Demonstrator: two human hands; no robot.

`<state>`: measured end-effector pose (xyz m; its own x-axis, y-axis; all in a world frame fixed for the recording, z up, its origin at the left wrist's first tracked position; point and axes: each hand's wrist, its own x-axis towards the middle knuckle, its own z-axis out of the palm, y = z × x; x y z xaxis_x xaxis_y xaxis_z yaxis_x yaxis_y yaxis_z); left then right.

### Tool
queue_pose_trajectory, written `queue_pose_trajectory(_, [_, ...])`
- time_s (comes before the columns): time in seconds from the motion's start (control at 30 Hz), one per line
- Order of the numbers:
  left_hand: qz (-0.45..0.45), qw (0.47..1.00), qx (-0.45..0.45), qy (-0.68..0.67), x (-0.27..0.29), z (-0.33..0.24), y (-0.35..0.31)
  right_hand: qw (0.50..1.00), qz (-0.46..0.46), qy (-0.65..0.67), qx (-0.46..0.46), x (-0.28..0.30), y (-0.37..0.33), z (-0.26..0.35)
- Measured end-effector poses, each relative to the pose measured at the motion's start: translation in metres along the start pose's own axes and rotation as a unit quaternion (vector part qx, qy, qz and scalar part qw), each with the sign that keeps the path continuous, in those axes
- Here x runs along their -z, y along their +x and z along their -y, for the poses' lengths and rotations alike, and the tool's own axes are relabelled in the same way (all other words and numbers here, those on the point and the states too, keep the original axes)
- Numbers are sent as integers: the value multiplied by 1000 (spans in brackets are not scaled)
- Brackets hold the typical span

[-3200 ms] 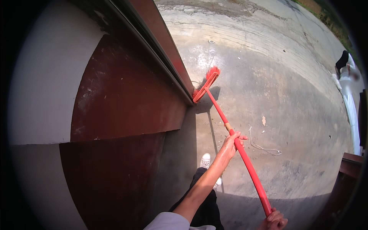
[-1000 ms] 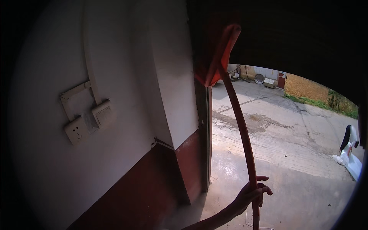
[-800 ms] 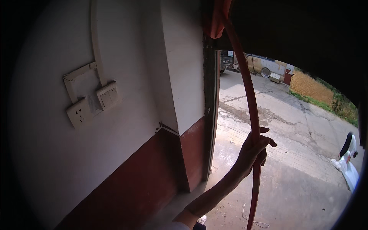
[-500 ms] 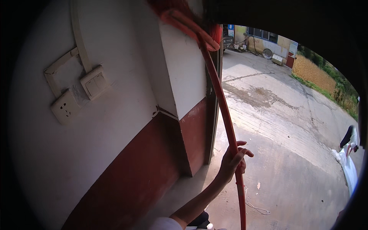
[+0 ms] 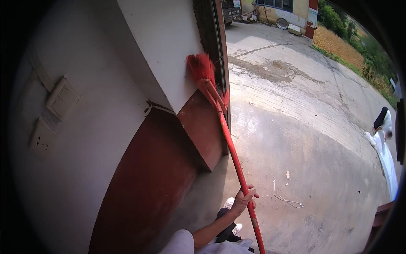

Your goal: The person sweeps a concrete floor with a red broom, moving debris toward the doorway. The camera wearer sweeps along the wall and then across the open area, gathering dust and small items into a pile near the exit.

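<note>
My left hand (image 5: 244, 201) is closed around the red handle of a long broom (image 5: 235, 156). The broom leans up and away from me, its red bristles (image 5: 200, 67) pointing upward. They rest at the edge of the white wall corner (image 5: 163, 46), beside the dark door frame (image 5: 211, 34); whether they press on it I cannot tell. Below my hand the handle runs out of the lower edge of the picture. My right hand is not visible.
A light switch (image 5: 63, 98) and a socket (image 5: 42, 137) sit on the left wall, above its dark red lower part (image 5: 148, 182). A white cord (image 5: 287, 201) lies on the concrete floor. White and dark shapes (image 5: 385, 156) at the right are unclear. Outside stands a building (image 5: 270, 15).
The broom head has come down the wall corner from above the doorway, and my left hand has lowered with the handle. The view has shifted, showing my shoes.
</note>
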<state>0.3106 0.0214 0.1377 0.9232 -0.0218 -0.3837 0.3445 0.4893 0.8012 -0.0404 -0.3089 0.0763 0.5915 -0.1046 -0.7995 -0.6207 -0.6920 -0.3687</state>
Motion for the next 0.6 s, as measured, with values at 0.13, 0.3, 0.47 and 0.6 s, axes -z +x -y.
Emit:
queue_pose_trajectory(0.13, [-21, 996, 80, 25, 13, 44, 22, 999, 34, 30, 24, 10, 12, -22])
queue_pose_trajectory(0.3, [-129, 985, 106, 39, 70, 126, 82, 999, 40, -12, -2, 25, 30, 24])
queue_pose_trajectory(0.47, [-166, 970, 176, 16, 67, 173, 100, 998, 52, -34, -10, 48, 25, 40])
queue_pose_trajectory(0.6, [-242, 909, 328, 85, 110, 226, 114, 993, 51, -108, -19, 21, 50, 135])
